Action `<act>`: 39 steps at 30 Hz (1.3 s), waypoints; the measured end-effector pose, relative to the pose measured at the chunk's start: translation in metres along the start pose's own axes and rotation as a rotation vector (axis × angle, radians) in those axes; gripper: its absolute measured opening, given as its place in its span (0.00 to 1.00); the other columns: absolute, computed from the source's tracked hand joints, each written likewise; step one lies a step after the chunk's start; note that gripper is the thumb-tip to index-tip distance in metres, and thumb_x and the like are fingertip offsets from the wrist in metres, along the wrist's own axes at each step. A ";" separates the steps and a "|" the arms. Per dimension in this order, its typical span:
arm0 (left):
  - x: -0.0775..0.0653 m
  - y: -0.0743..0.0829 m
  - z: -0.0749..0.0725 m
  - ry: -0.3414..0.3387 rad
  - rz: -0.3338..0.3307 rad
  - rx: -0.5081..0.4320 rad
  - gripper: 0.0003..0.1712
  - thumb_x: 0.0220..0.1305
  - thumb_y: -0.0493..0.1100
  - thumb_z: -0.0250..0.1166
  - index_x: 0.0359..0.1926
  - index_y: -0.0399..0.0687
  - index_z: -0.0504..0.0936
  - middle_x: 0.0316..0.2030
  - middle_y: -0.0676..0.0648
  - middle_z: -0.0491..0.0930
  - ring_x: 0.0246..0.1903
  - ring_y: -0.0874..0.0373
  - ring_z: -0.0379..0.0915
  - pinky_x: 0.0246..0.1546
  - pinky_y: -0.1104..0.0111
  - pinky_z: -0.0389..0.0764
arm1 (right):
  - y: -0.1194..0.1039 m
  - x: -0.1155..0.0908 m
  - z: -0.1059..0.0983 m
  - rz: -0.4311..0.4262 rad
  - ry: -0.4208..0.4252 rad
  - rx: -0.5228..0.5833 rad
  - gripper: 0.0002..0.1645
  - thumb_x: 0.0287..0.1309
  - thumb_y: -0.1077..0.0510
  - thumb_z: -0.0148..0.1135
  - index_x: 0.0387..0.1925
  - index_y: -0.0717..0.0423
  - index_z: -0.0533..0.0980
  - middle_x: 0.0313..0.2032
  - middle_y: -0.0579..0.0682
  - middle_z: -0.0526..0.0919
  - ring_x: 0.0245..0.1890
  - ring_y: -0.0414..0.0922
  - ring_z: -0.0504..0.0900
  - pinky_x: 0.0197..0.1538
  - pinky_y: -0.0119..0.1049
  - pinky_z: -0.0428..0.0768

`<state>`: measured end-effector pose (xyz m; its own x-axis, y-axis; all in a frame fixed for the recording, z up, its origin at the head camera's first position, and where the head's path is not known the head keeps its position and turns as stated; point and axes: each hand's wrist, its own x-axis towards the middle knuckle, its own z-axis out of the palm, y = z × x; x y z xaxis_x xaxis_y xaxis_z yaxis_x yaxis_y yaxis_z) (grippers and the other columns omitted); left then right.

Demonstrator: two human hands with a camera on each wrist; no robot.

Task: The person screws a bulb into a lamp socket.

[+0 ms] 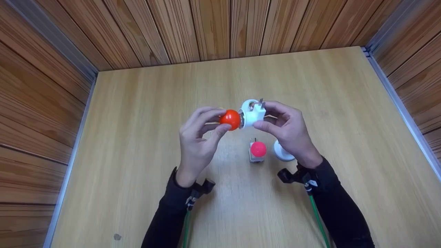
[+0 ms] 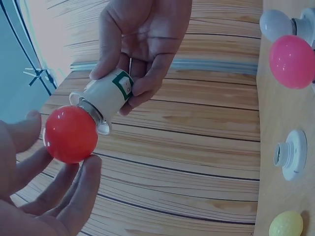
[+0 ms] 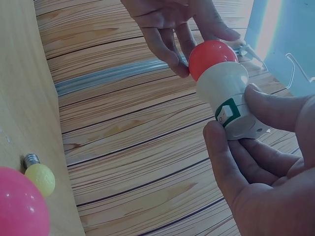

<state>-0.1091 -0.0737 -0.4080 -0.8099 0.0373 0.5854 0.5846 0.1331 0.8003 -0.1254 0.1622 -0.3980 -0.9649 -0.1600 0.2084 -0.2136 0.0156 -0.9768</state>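
Note:
Fingertips and thumb of my left hand (image 1: 201, 137) pinch a glossy red light bulb (image 1: 230, 119) from the side. My right hand (image 1: 291, 129) grips a white plug-in lamp socket (image 1: 253, 117), its two metal prongs pointing up and away in the head view. The bulb's metal screw base sits at the socket's flared mouth, with part of the metal showing in the left wrist view. A green-framed switch (image 3: 227, 112) is on the socket's side. Both things are held in front of me, above the table.
A pink bulb (image 1: 258, 149) in a plug-in socket stands on the wooden table (image 1: 137, 155). Nearby are a white bulb (image 2: 275, 25) in a holder, a round white lamp holder (image 2: 297, 155) and a loose yellow bulb (image 3: 40, 179). Wood-panelled walls (image 1: 213, 31) enclose the table.

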 end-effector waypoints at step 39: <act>0.000 0.000 0.002 -0.054 0.117 -0.072 0.20 0.61 0.29 0.76 0.54 0.28 0.85 0.53 0.31 0.82 0.54 0.45 0.85 0.59 0.60 0.89 | 0.000 -0.001 -0.001 0.007 0.046 -0.033 0.25 0.60 0.75 0.71 0.60 0.70 0.81 0.49 0.41 0.90 0.49 0.42 0.88 0.56 0.28 0.89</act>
<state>-0.1088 -0.0719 -0.4083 -0.7361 0.1020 0.6692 0.6758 0.0531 0.7352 -0.1249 0.1630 -0.3977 -0.9722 -0.1146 0.2043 -0.2110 0.0497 -0.9762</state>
